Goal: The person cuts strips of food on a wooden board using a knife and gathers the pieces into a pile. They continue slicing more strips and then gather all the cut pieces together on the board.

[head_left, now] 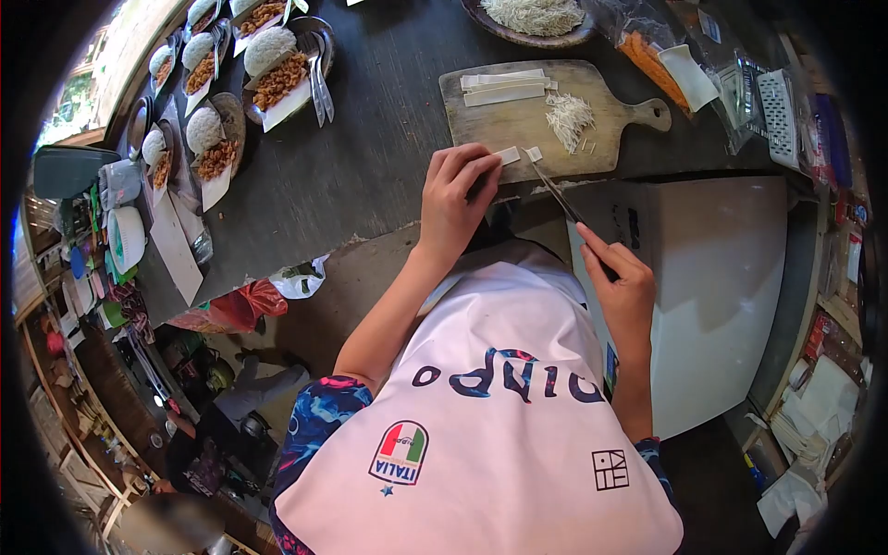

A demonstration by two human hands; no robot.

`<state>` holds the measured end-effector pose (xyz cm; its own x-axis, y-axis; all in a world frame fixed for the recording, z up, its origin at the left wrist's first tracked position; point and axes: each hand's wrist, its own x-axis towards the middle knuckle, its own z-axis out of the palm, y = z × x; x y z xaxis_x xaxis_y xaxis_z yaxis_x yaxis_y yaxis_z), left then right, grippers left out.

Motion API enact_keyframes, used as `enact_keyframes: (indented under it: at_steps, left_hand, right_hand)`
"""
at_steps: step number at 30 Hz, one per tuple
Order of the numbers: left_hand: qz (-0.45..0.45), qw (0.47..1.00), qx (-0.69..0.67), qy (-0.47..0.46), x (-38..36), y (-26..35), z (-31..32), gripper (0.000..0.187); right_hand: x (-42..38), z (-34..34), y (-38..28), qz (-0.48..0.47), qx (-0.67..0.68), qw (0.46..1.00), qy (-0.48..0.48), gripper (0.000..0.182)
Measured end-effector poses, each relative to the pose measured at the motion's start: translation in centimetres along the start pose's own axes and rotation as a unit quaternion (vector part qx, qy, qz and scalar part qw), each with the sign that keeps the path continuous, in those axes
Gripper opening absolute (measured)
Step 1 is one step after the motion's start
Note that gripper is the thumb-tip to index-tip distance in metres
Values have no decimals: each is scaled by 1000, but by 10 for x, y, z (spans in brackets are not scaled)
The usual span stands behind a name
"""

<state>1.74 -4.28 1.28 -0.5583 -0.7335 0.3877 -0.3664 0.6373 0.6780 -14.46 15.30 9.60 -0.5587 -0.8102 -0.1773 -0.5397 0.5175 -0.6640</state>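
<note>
On the wooden cutting board (518, 120), my left hand (453, 199) is at the near edge, fingers closed around the end of a white strip (506, 155). A short white piece (534, 154) lies just right of that strip, by the tip of a knife (558, 192). My right hand (620, 277) grips the knife by its dark handle, the blade pointing up and left onto the board. Several longer white strips (504, 88) are stacked at the board's far left. Beside them rests a loose pile of thin white shreds (569, 120).
Several plates (242, 102) with rice mounds (270, 51) and diced brown food (280, 81) stand at the left of the dark table (361, 139). A bowl of white shreds (536, 17), bagged orange food (652, 69) and a grater (777, 116) lie beyond the board. A white cabinet (712, 277) stands below right.
</note>
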Motion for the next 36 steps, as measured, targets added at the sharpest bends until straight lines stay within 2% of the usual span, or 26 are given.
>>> enact_keyframes:
  at_steps: [8,14,23,26,29,32,35,36]
  left_hand:
    - [5,1000,8,2,-1,-2,2,24]
    - [2,1000,8,7,-2,-2,2,25]
    - [5,1000,0,-3,3,2,6,30]
    - [6,1000,-6,-15,1,4,8,33]
    - [6,1000,-7,-25,3,8,10,33]
    - [9,999,10,-40,4,13,9,34]
    - [26,997,39,-62,6,15,9,38]
    - [33,996,51,-69,6,14,8,39]
  right_hand:
    - [14,9,5,8,57,998,19,36]
    - [14,7,8,13,51,998,-26,35]
    - [22,16,4,22,165,986,-14,35]
    - [22,20,8,60,172,982,-44,35]
    - [26,21,4,83,184,979,-23,34]
    - [25,26,8,39,160,986,-17,37]
    - [21,33,0,44,129,991,1,42]
    - [21,34,-2,72,132,989,7,38]
